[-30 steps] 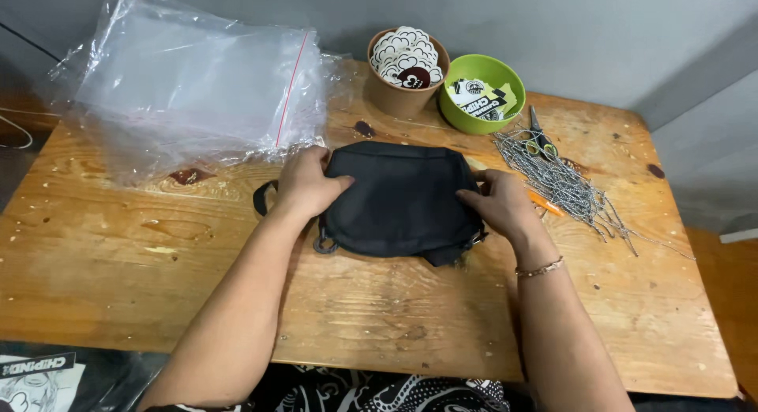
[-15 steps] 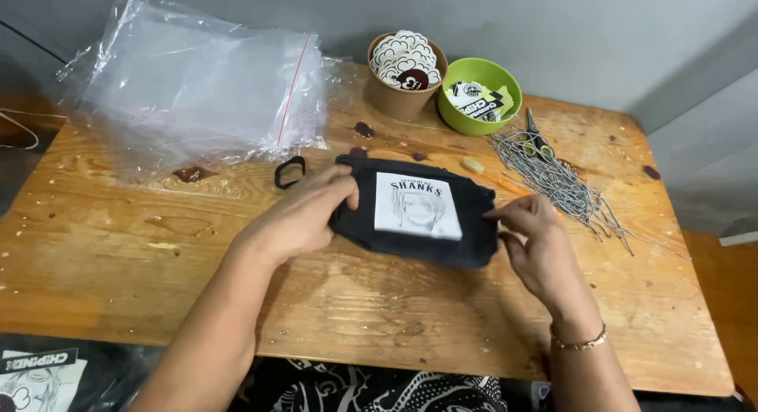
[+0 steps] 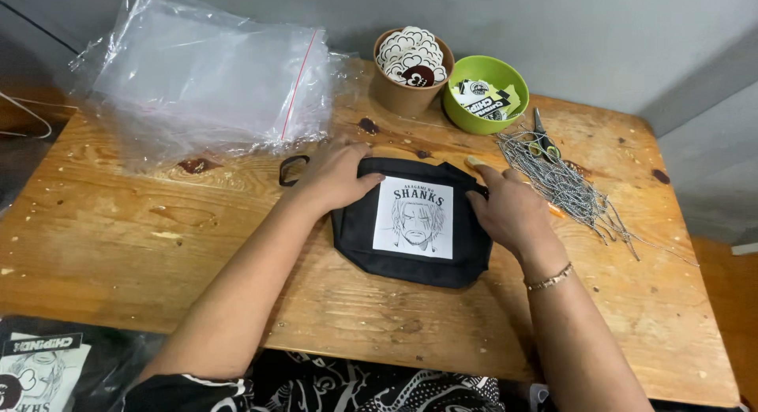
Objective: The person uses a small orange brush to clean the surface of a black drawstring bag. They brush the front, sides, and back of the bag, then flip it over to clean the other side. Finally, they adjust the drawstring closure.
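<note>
Head view, looking down on a wooden table (image 3: pixel 118 246).

Black fabric pouch (image 3: pixel 410 222) lying flat near the table's middle, printed white panel (image 3: pixel 416 217) with a line-drawn face turned up. Pouch taken as landmark.

Left hand (image 3: pixel 335 175) pressed palm-down on the pouch's left upper corner, fingers spread and flat, nothing closed inside them; apparently pinning the fabric so it stays put. Right hand (image 3: pixel 509 211) on the pouch's right edge, fingers curled loosely over the top seam, thumb toward the panel; hold looks light, a steadying contact rather than a pinch, though the fingertips under the edge cannot be seen. Thin bracelet (image 3: pixel 550 278) on the right wrist.

Left of pouch, just past the left hand: black strap loop (image 3: pixel 292 171) lying on the wood.

Behind pouch, up-left: pile of clear zip bags (image 3: pixel 213 80) with a red seal line. Directly behind: brown cup (image 3: pixel 412 65) stacked with round printed stickers. Behind-right, touching the cup: green bowl (image 3: pixel 483 96) holding printed tags.

Right of pouch: loose heap of metal ball chains (image 3: pixel 568 187), with scissors (image 3: pixel 541 136) at its far end.

Below-left of pouch, off the table edge: bagged dark printed goods (image 3: pixel 47 368), partly cut off.
</note>
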